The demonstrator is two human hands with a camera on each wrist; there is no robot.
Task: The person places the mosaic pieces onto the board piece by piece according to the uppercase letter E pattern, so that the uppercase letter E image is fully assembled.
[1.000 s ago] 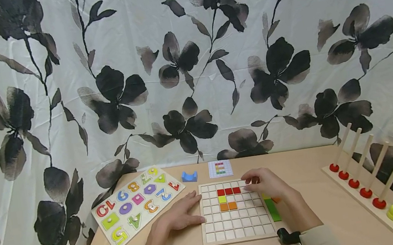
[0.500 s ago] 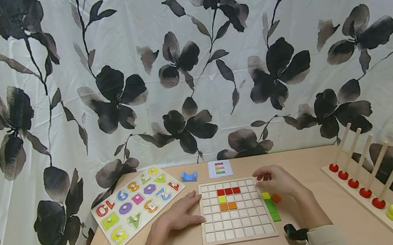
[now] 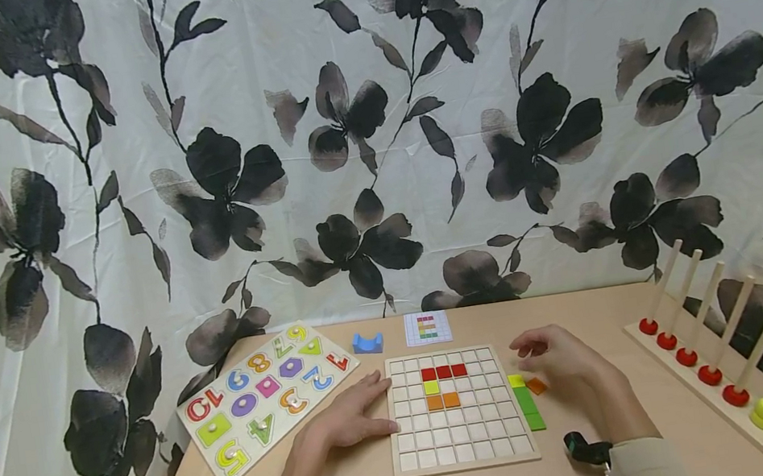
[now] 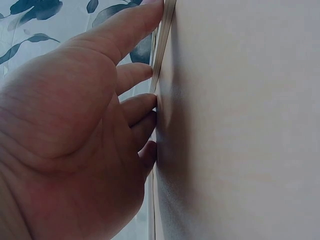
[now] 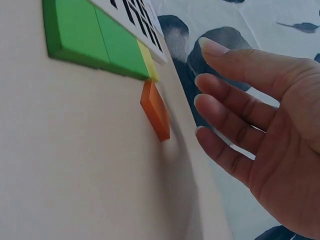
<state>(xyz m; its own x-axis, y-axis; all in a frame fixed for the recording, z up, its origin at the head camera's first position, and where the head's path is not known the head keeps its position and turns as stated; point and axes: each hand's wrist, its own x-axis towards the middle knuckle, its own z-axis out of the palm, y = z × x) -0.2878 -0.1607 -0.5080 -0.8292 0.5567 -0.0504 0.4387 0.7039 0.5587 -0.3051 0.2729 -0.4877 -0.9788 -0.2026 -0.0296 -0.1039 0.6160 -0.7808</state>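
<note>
A wooden grid board [image 3: 463, 433] lies on the table with three red tiles [image 3: 444, 372], a yellow tile [image 3: 432, 387] and two orange tiles [image 3: 443, 401] in its cells. My left hand [image 3: 351, 417] rests at the board's left edge, fingers extended, thumb and fingertips right at the rim. To the right of the board, my right hand [image 3: 555, 356] hovers with loosely bent fingers; nothing shows between them in the right wrist view. Just below it lie a loose orange tile [image 5: 155, 110], green tiles [image 5: 100, 42] and a yellow tile [image 3: 515, 381] along the board's right edge.
A number and shape puzzle [image 3: 273, 404] lies at the left. Behind the board are a blue curved block [image 3: 368, 343] and a pattern card [image 3: 428, 328]. On the right stands a peg rack [image 3: 733, 392] with red and yellow rings. A floral cloth [image 3: 367, 134] hangs behind the table.
My right hand has moved right, off the board's upper right corner, uncovering the loose yellow and orange tiles. The left hand and the tiles on the board have stayed in place.
</note>
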